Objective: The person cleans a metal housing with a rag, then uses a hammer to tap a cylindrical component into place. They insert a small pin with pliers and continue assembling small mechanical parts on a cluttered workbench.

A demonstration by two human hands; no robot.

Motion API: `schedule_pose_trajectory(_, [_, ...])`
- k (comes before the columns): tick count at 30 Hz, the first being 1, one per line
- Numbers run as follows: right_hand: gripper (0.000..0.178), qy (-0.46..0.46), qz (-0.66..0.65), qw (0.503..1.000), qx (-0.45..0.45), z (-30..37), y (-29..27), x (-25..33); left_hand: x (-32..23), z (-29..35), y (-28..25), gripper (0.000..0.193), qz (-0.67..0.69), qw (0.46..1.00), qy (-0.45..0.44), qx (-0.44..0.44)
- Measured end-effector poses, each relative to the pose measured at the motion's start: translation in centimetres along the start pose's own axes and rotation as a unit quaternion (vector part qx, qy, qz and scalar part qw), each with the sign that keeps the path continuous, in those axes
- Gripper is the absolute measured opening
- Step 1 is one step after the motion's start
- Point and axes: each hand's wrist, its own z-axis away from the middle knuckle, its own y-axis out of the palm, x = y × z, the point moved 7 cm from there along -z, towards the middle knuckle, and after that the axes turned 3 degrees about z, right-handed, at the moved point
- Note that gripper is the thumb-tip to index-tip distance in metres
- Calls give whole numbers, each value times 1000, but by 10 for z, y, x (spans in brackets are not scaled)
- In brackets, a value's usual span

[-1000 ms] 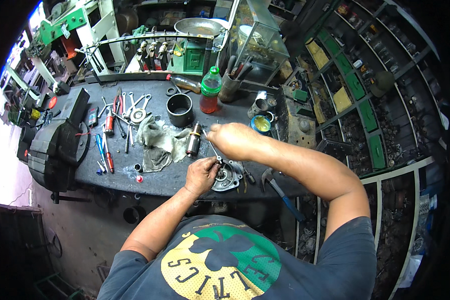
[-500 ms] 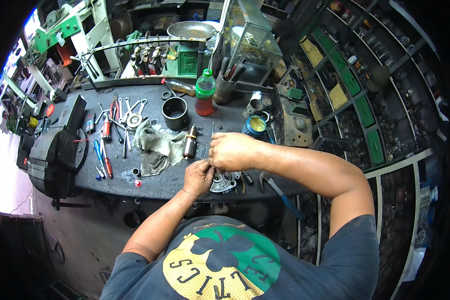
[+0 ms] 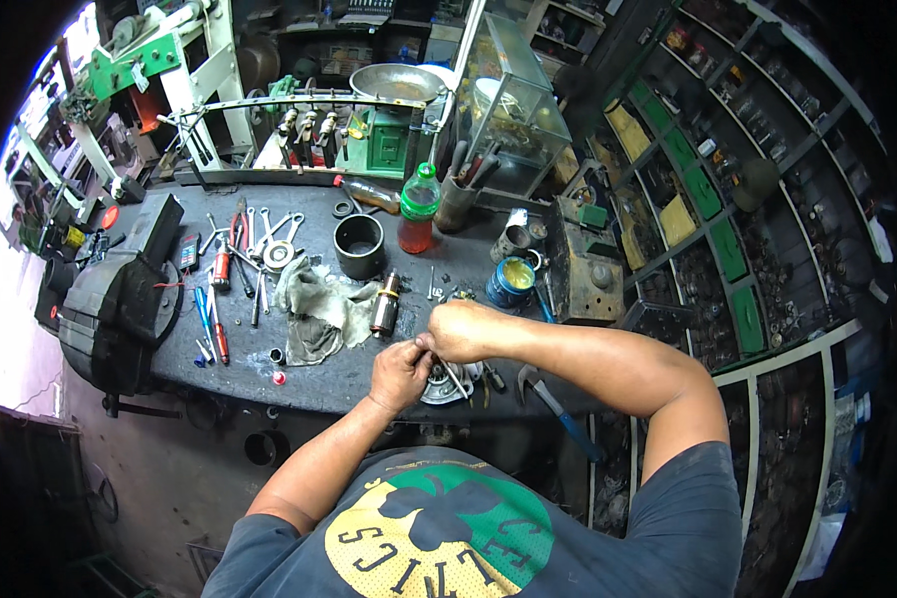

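Observation:
My left hand [image 3: 399, 377] and my right hand [image 3: 458, 332] meet above the bench's front edge, both closed, fingertips touching. A thin metal rod [image 3: 454, 378] sticks out from under my right fist, slanting toward me; its other end is hidden in the hands. Just beneath lies a silver metal housing [image 3: 439, 391], partly covered by my hands. What my left fingers pinch cannot be made out. Left of the hands, a cylindrical motor armature [image 3: 385, 305] rests against a crumpled grey rag [image 3: 319, 309].
A black hollow cylinder [image 3: 359, 248], a green-capped bottle of red liquid [image 3: 419, 214] and an open tub of yellow grease [image 3: 513, 281] stand behind. Wrenches [image 3: 269, 234] and screwdrivers [image 3: 214, 324] lie left, near a black vise [image 3: 120, 299]. A blue-handled hammer [image 3: 563, 414] overhangs the front edge.
My right fist has turned and lowered toward the left hand, and the thin rod now shows beneath it. The view has tilted slightly, shifting the bench down in the picture.

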Motion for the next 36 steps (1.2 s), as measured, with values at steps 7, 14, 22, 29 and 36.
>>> schedule_pose_trajectory(7, [19,-323,228,915,-82,23,-14,37,0,-1,-2,13,10,1000,26,7])
schedule_pose_trajectory(14, [24,-95,117,978,-146,6,-55,23,-4,-2,-5,18,23,998,51,-27])
schedule_pose_trajectory(22, [36,25,-10,999,28,-3,-2,0,-4,1,-5,11,32,999,36,-13])
schedule_pose_trajectory(29, [21,-245,168,952,-75,21,-10,33,-1,-2,0,12,10,998,64,15])
schedule_pose_trajectory(36, [32,-199,136,949,-203,12,-57,30,1,-1,-3,18,10,1000,28,6])
